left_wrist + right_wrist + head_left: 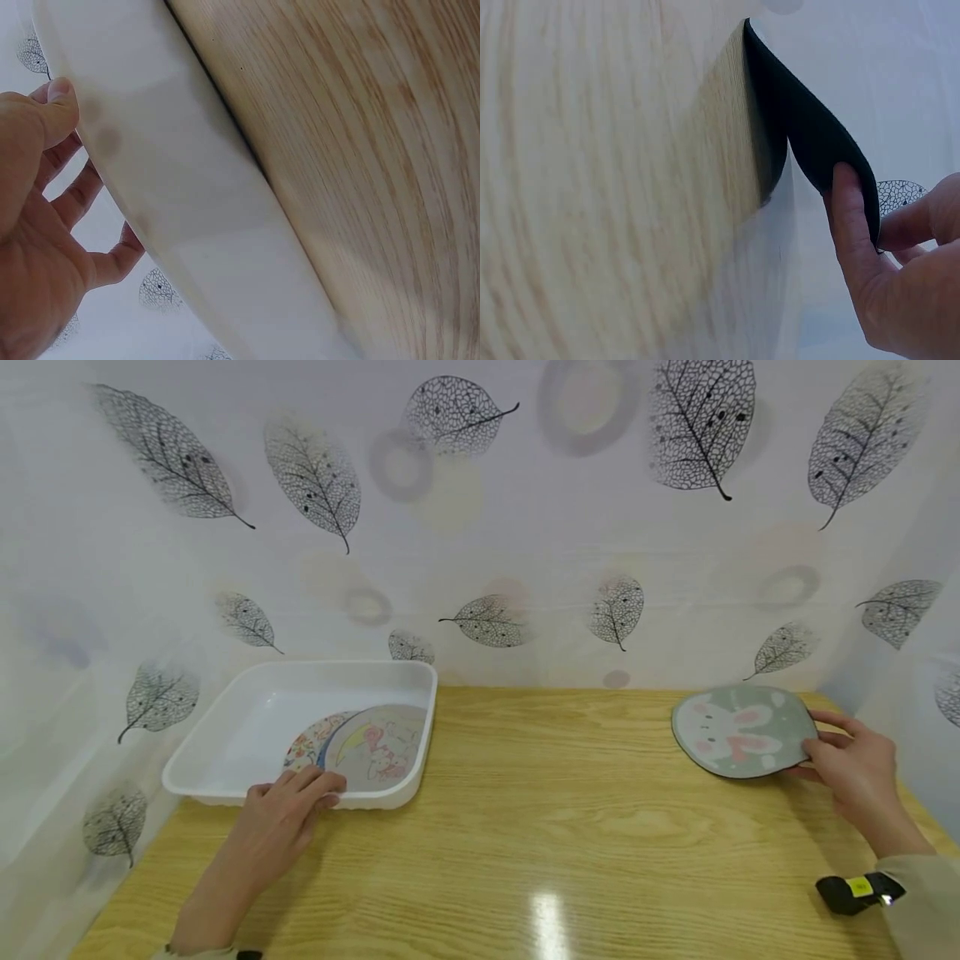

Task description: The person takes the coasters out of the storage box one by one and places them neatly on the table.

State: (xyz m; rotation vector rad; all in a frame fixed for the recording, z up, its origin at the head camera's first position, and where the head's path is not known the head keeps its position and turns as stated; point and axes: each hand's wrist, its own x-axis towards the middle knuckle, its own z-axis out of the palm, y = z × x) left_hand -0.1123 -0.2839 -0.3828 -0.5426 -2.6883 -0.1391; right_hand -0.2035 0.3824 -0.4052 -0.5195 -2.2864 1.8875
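Observation:
My right hand (857, 770) pinches the right edge of a grey-green mouse pad (738, 733) with a white bunny print. In the right wrist view, the pad's black underside (806, 124) shows, bent and tilted, its held edge raised above the table. At the left, my left hand (283, 818) grips the front rim of a white plastic basin (225, 718). The left wrist view has the thumb on the outside of the basin wall (172, 165) and fingers behind the rim. Inside lie a round cartoon-print pad (382, 743) and, partly beneath it, a floral one (318, 739).
Both hands work over a wood-grain table (525, 802). Behind it hangs a pale curtain (540, 543) printed with dark leaves. A black strap device (858, 889) sits by the right sleeve.

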